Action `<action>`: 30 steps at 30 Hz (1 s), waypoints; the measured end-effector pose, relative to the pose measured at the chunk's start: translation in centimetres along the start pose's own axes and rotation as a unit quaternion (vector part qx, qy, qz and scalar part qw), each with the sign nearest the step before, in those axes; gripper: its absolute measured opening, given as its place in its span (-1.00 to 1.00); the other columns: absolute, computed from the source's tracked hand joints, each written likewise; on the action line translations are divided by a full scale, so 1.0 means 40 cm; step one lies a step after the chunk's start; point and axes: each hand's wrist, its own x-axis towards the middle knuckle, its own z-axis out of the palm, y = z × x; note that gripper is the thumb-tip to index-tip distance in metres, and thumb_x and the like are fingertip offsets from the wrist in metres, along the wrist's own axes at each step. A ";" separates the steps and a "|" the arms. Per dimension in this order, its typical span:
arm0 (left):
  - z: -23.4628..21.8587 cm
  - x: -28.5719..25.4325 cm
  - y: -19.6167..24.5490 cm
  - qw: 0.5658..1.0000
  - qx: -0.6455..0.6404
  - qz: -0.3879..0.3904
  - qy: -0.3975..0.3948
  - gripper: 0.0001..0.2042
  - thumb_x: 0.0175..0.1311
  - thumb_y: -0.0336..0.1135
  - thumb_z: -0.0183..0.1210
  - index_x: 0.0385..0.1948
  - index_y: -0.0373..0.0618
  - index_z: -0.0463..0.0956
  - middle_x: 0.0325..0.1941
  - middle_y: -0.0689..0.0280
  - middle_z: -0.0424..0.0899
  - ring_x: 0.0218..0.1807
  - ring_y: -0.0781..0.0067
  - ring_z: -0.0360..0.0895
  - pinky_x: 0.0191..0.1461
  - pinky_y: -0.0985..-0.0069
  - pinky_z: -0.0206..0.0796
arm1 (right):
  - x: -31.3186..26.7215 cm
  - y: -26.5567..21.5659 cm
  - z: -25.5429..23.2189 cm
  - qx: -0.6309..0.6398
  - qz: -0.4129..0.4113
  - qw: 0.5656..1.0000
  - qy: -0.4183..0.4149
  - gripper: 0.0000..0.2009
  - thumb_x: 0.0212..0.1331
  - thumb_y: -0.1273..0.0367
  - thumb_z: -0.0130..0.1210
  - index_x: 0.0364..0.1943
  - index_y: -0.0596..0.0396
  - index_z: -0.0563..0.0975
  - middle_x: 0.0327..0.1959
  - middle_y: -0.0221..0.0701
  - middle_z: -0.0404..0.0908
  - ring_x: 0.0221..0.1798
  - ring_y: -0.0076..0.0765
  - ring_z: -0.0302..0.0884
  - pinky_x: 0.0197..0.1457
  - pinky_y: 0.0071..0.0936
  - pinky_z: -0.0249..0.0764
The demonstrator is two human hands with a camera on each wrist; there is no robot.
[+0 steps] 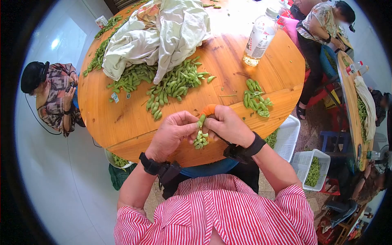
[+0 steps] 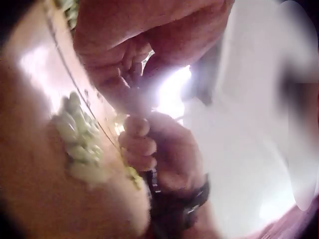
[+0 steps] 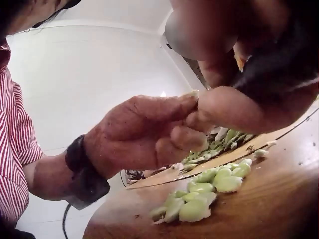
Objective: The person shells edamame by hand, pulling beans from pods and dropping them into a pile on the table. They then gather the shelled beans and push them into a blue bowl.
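Note:
Both hands meet above the near edge of the round wooden table. My left hand pinches a green pod between thumb and fingers. The right hand, with an orange cover on a finger, has its curled fingers at the pod's other side. Below the fingertips lies a small pile of shelled green beans, also seen in the right wrist view as pale beans. In the left wrist view the left hand is large and close, and the fingertips of both hands touch; the pod is hidden there.
Unshelled pods are heaped beyond the hands beside a pale cloth. A smaller pod pile and a bottle stand to the right. White baskets are beside the table. Other people sit to the left and right.

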 end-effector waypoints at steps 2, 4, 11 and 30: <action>0.034 -0.003 0.005 0.985 0.135 0.074 0.075 -0.93 0.28 -0.46 0.22 -0.31 -0.21 0.51 -0.38 0.38 0.61 -0.39 0.63 0.54 -0.34 0.63 0.39 | -0.006 -0.013 0.001 0.002 0.013 1.000 0.008 -0.88 0.27 0.44 -0.01 -0.27 0.21 0.53 -0.49 -0.48 0.58 -0.52 -0.63 0.51 -0.46 -0.63 0.48; 0.047 -0.007 -0.001 0.927 0.321 0.164 0.100 -0.90 0.25 -0.47 0.24 -0.31 -0.23 0.50 -0.38 0.35 0.60 -0.40 0.58 0.55 -0.35 0.59 0.38 | -0.007 -0.016 0.002 0.003 0.025 1.000 0.015 -0.87 0.27 0.44 -0.01 -0.27 0.23 0.53 -0.48 -0.45 0.59 -0.52 -0.61 0.52 -0.46 -0.63 0.49; 0.029 -0.002 -0.024 0.755 0.550 0.333 0.128 -0.83 0.20 -0.49 0.26 -0.23 -0.29 0.50 -0.43 0.23 0.56 -0.44 0.43 0.51 -0.36 0.52 0.35 | -0.004 -0.010 0.012 -0.047 -0.030 0.998 0.040 -0.87 0.22 0.47 -0.06 -0.36 0.30 0.47 -0.57 -0.32 0.62 -0.59 -0.47 0.60 -0.56 -0.50 0.52; 0.022 0.003 -0.007 0.992 0.082 -0.028 0.092 -0.73 0.55 -0.16 -0.10 -0.33 -0.12 0.42 -0.51 0.45 0.47 -0.56 0.72 0.45 -0.57 0.75 0.29 | 0.016 -0.014 0.008 -0.094 0.028 0.995 -0.012 -0.76 0.24 0.43 0.00 -0.09 0.29 0.52 -0.49 -0.46 0.58 -0.51 -0.62 0.54 -0.45 -0.63 0.53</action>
